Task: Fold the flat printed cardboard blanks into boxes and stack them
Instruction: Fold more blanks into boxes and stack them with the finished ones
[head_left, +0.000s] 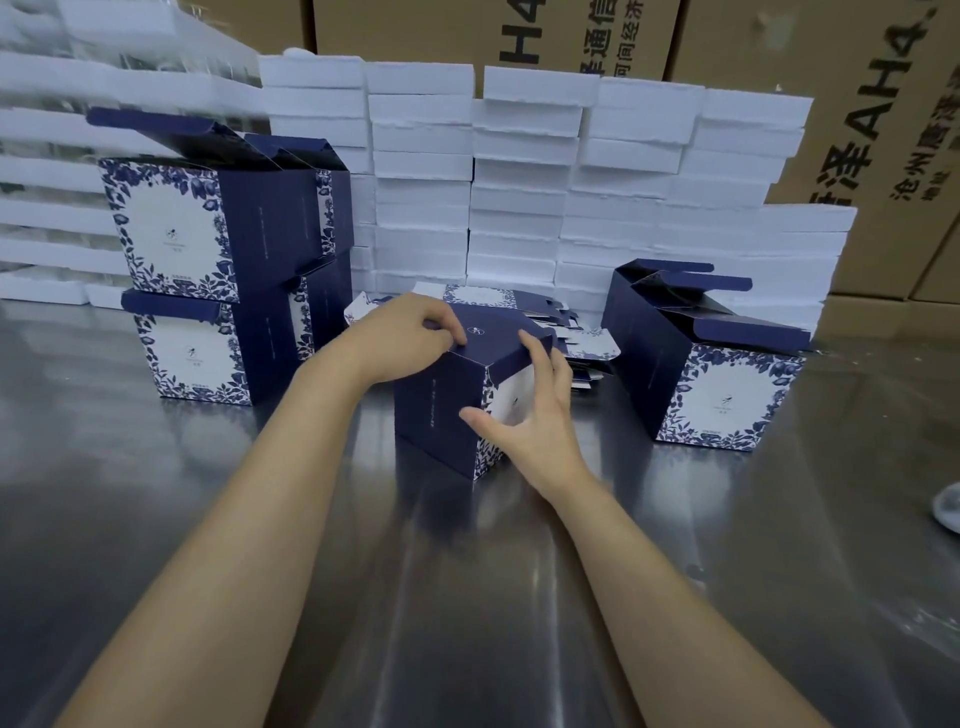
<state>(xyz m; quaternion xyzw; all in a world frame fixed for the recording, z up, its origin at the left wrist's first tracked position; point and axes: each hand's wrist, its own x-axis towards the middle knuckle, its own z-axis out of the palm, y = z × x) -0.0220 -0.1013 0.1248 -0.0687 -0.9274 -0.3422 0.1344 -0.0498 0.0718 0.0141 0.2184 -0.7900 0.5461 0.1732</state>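
Note:
A navy and white floral box (441, 410) stands tilted on the steel table (208, 519) in the middle. My left hand (410, 327) curls over its top rear edge and pinches the lid flap. My right hand (524, 415) has spread fingers against the box's white front face and top edge. Behind the box lies a pile of flat printed blanks (582, 343). Folded boxes stand stacked two high at the left (218, 260). More folded boxes with open lids stand at the right (722, 384).
Rows of white foam slabs (571, 182) are piled along the back of the table. Brown shipping cartons (883, 130) rise behind them. A pale object (948, 506) shows at the right edge.

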